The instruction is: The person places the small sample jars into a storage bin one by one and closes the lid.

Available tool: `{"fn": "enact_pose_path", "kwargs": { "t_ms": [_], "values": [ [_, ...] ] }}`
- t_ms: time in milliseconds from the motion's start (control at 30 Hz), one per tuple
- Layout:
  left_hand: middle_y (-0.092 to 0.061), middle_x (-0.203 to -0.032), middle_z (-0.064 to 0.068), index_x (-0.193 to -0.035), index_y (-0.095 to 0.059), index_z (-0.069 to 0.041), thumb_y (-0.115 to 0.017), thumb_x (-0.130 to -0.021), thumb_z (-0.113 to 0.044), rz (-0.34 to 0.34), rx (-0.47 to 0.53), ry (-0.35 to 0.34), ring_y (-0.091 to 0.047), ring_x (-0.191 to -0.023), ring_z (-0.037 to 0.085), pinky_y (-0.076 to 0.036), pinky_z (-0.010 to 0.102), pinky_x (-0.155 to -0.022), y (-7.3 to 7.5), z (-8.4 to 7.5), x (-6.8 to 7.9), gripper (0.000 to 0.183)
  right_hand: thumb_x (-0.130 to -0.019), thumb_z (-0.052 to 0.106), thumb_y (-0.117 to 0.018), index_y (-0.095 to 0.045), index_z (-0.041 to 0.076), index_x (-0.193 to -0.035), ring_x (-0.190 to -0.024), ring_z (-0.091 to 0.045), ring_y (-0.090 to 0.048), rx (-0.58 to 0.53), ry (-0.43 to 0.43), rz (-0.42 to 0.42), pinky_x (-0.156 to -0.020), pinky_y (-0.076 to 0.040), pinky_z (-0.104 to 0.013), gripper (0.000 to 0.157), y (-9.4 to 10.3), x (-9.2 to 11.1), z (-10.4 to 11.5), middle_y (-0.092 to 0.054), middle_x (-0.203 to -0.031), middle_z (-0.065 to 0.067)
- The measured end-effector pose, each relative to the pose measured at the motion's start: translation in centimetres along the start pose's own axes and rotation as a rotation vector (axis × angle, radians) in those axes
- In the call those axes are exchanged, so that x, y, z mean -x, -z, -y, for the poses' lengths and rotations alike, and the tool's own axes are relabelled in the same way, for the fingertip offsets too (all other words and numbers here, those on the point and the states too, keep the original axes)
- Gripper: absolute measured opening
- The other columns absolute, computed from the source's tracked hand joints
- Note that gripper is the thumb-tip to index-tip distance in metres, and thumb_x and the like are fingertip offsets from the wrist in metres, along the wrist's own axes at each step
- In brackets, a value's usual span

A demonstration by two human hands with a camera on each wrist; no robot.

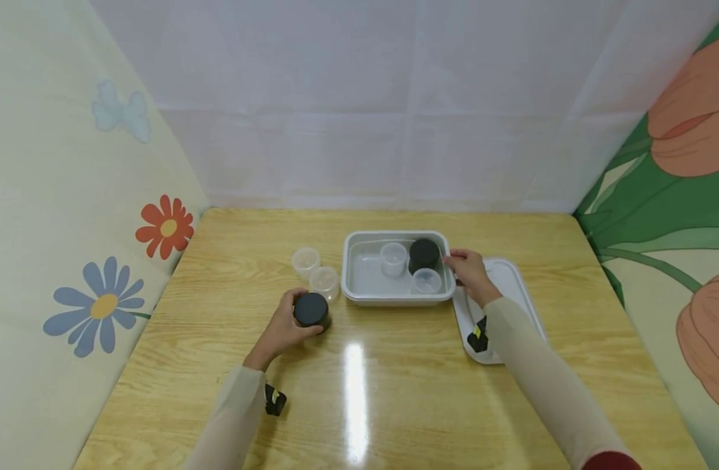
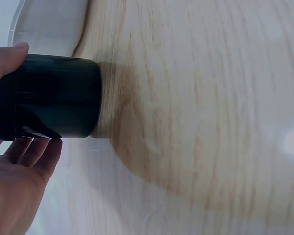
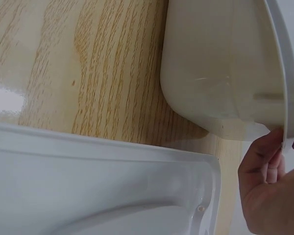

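My left hand (image 1: 284, 328) grips a black round jar (image 1: 312, 310) to the left of the white bin. In the left wrist view the jar (image 2: 59, 95) lies between thumb and fingers, its base close to the table; whether it touches is hard to tell. With thumb and fingers my right hand (image 1: 472, 275) pinches the right rim of the white bin (image 1: 359, 297), as the right wrist view shows at the rim (image 3: 289, 73). Inside the bin stand another black jar (image 1: 424, 254) and two clear plastic cups, one in the middle (image 1: 393, 259), one at the front right (image 1: 427, 281).
Two clear cups stand on the table left of the bin, one farther back (image 1: 305, 262) and one nearer (image 1: 324, 282). A white lid (image 1: 512, 287) lies right of the bin, under my right forearm. Fabric walls (image 1: 359, 130) border the wooden table (image 1: 406, 391).
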State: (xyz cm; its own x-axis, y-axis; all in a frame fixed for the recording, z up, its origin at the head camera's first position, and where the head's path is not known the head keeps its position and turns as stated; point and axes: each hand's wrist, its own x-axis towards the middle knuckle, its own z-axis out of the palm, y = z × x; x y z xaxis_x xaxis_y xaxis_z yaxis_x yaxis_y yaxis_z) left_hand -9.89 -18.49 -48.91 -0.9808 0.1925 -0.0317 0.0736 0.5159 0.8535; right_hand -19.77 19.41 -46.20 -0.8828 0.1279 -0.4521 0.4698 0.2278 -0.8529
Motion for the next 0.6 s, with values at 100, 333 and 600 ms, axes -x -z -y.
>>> {"fn": "enact_pose_path", "kwargs": {
  "t_ms": [100, 333, 600],
  "values": [
    [-0.042, -0.132, 0.026, -0.135, -0.033, 0.004, -0.082, -0.071, -0.006, 0.002, -0.001, 0.002, -0.045, -0.123, 0.040, -0.036, 0.054, -0.104, 0.0, -0.1, 0.1, 0.082, -0.097, 0.021, -0.052, -0.043, 0.004, -0.140, -0.104, -0.016, -0.051, -0.001, -0.002, 0.000, -0.073, -0.048, -0.025, 0.047, 0.0, 0.0, 0.0, -0.051, -0.132, -0.013],
    [-0.044, -0.129, 0.025, -0.134, -0.036, 0.004, -0.082, -0.072, -0.010, 0.000, -0.039, -0.012, -0.047, -0.120, 0.039, -0.039, 0.054, -0.100, 0.4, -0.1, 0.0, 0.079, -0.097, 0.021, -0.051, -0.043, 0.005, -0.140, -0.104, -0.016, -0.052, 0.006, -0.004, 0.002, -0.073, -0.047, -0.024, 0.046, 0.1, 0.1, 0.1, -0.050, -0.132, -0.013],
    [-0.046, -0.127, 0.023, -0.133, -0.037, 0.004, -0.082, -0.073, -0.013, -0.008, -0.068, -0.013, -0.048, -0.118, 0.036, -0.043, 0.052, -0.096, 1.6, -0.5, -0.4, 0.077, -0.097, 0.020, -0.051, -0.042, 0.004, -0.140, -0.105, -0.017, -0.052, 0.005, 0.001, 0.006, -0.073, -0.048, -0.025, 0.046, 0.1, 0.0, 0.1, -0.050, -0.132, -0.013]
  ]
}}
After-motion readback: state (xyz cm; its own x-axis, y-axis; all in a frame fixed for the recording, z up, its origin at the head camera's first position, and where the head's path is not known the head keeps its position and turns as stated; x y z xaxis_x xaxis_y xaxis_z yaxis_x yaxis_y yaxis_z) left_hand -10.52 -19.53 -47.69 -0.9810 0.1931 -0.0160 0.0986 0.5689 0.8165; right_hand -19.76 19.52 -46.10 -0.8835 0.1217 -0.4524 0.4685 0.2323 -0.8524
